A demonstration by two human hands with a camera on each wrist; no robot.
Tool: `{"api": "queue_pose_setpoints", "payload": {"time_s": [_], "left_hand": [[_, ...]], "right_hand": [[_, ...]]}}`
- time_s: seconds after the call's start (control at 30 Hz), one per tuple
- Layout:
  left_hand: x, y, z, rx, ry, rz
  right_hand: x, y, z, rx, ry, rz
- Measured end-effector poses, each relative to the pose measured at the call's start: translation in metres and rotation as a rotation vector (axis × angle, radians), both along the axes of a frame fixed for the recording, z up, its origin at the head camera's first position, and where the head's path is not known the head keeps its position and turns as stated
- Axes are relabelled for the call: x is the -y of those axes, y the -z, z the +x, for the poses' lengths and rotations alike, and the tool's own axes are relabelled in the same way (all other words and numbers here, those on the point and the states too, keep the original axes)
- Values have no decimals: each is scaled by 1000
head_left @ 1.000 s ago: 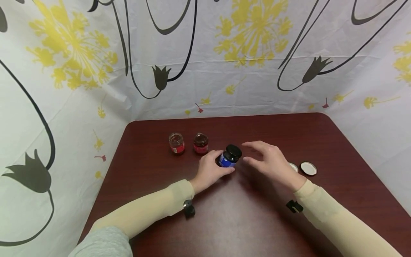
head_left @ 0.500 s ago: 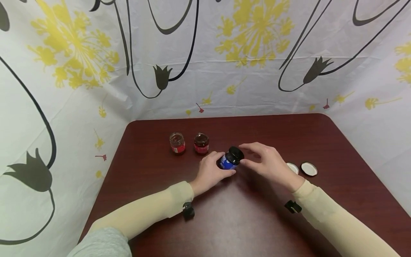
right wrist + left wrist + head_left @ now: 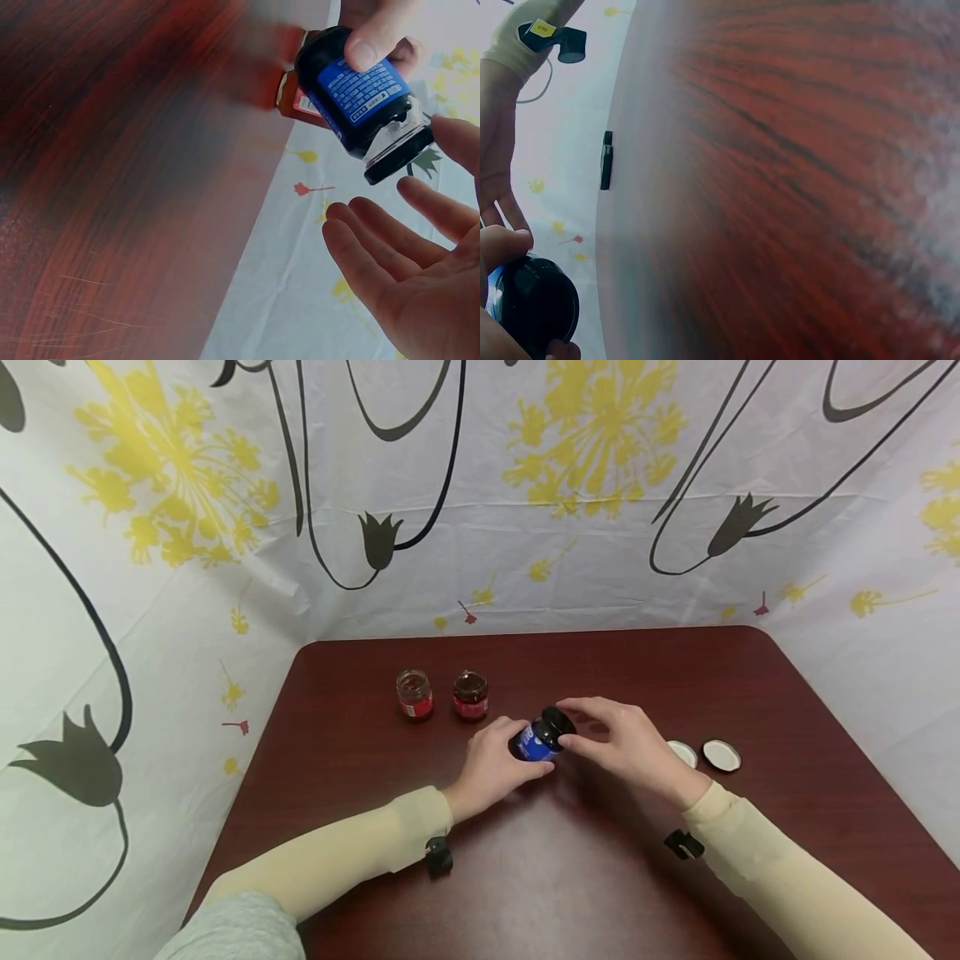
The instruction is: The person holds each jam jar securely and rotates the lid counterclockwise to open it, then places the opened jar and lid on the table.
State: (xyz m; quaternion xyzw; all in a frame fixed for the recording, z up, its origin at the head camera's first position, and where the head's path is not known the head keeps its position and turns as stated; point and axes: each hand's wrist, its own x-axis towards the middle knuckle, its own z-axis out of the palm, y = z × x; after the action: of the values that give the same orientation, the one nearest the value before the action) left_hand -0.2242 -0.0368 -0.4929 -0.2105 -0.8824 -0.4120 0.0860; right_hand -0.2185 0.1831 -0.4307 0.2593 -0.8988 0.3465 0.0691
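Note:
A dark jar with a blue label [image 3: 536,742] and a black lid [image 3: 557,721] is tilted to the right above the table. My left hand [image 3: 491,768] grips its body, thumb on the near side and fingers on the far side. At the lid, my right hand [image 3: 626,743] has its thumb and index finger on opposite edges, while the other fingers [image 3: 360,247] are spread loosely below in the right wrist view. The left wrist view catches the black lid [image 3: 540,307] end-on at its lower left.
Two lidless glass jars stand at the back left: one paler jar with a red label [image 3: 415,696] and one darker jar [image 3: 471,696]. Two upturned lids lie right of my right hand, one lid [image 3: 722,755] fully visible. A patterned cloth [image 3: 480,510] hangs behind the table [image 3: 562,877].
The jar has tipped further to the right and shifted slightly nearer. My right thumb and index finger have come in from beside the lid to its edges.

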Motion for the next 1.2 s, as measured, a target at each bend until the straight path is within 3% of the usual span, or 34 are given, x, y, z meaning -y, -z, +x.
{"api": "queue_pose_setpoints", "payload": {"time_s": [0.37,0.73,1.13,1.2], "left_hand": [[0,-1,3,-35,17,1],[1,-2,6,-24,40,11],[2,-5,10,-9,90,-3],[1,-5,11,3,110,4]], "right_hand": [[1,4,0,50,-10,-34],[1,6,0,54,2,-20],[-6,9,-2,125,-94,-49],[-4,2,2,129,-111,-63]]}}
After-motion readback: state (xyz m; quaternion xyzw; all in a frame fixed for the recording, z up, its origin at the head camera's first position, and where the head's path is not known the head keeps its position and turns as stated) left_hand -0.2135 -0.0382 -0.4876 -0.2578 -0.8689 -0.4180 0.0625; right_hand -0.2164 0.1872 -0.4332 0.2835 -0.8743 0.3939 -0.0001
